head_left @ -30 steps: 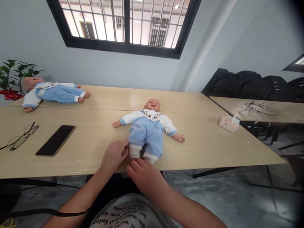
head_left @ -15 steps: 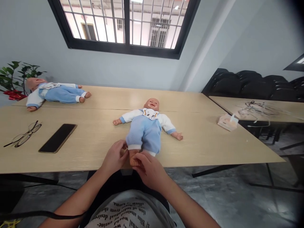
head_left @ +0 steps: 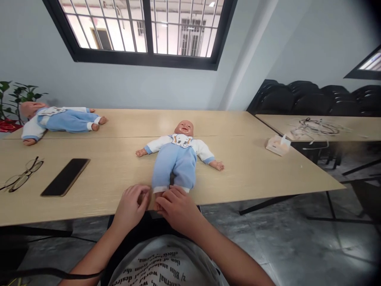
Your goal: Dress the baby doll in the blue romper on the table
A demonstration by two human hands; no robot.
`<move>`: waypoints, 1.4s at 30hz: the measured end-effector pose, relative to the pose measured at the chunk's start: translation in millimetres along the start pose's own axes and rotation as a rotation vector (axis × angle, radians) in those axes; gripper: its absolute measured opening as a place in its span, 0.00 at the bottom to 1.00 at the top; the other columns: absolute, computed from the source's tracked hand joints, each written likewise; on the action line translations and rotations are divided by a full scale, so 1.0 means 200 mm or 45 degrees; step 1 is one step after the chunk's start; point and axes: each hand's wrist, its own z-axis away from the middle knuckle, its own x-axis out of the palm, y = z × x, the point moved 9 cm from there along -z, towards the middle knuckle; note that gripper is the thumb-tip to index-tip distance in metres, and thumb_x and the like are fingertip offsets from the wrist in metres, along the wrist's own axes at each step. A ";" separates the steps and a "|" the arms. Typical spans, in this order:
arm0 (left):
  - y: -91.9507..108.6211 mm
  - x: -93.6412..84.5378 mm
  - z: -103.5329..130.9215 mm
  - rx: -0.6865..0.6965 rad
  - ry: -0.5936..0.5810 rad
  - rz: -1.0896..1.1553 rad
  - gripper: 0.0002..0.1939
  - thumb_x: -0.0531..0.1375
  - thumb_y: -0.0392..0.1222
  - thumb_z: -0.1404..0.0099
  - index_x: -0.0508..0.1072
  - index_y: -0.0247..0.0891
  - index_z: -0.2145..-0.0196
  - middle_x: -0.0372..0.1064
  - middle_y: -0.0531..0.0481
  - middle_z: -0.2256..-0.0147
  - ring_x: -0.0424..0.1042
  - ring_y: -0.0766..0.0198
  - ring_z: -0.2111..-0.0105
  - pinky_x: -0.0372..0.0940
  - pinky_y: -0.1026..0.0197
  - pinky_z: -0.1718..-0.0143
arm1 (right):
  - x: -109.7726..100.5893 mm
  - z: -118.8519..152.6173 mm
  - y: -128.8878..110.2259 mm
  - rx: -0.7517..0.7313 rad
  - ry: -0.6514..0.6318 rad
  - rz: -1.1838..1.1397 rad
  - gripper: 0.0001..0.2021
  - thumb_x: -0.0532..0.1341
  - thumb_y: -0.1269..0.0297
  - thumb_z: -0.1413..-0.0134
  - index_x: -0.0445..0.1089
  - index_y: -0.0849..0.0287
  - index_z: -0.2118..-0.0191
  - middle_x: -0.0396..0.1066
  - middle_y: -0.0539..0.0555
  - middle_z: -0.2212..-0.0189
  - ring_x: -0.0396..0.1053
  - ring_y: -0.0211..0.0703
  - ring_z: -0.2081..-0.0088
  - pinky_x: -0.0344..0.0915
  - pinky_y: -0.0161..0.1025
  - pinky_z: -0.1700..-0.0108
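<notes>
A baby doll [head_left: 175, 159] in a blue and white outfit with an animal-face bib lies on its back, feet toward me at the table's near edge. My right hand [head_left: 180, 208] is closed around the doll's foot on the left side of the view, below the white trouser cuff, and covers most of it. The doll's other foot is hidden behind this hand. Just left of the same leg, my left hand [head_left: 131, 206] rests near the table edge, fingers loosely curled and nothing visible in them.
On the table [head_left: 238, 159], a second doll [head_left: 68, 120] lies at the back left. Eyeglasses [head_left: 25, 174] and a phone [head_left: 65, 177] are on the left, a tissue box [head_left: 278, 145] on the right. Cables [head_left: 318, 127] lie on another table, with stacked black chairs [head_left: 276, 99] behind.
My left hand has come away from the trouser cuff, moving left. The leg's trouser looks straighter and reaches lower. My right hand stays at the foot. The view has shifted slightly.
</notes>
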 end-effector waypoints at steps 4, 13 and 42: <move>0.24 -0.06 0.01 0.316 0.029 -0.013 0.06 0.58 0.41 0.27 0.72 0.41 0.54 0.75 0.47 0.57 0.71 0.56 0.55 0.64 0.52 0.50 | -0.16 0.16 0.14 0.053 0.282 0.001 0.02 0.60 0.67 0.34 0.70 0.56 0.58 0.73 0.54 0.63 0.68 0.47 0.58 0.65 0.48 0.48; 0.57 0.16 0.02 0.865 -0.210 -0.151 0.09 0.66 0.42 0.31 0.75 0.42 0.54 0.76 0.50 0.60 0.72 0.57 0.57 0.65 0.50 0.50 | -0.09 0.32 0.37 0.411 0.422 0.318 0.05 0.58 0.69 0.32 0.72 0.58 0.58 0.73 0.55 0.68 0.67 0.48 0.63 0.62 0.44 0.59; 0.40 0.09 0.02 0.479 0.137 0.491 0.11 0.65 0.44 0.31 0.76 0.44 0.51 0.75 0.45 0.58 0.77 0.60 0.57 0.75 0.56 0.55 | 0.08 0.46 0.16 0.427 0.485 -0.081 0.07 0.57 0.74 0.39 0.70 0.57 0.65 0.71 0.53 0.70 0.66 0.45 0.65 0.60 0.42 0.62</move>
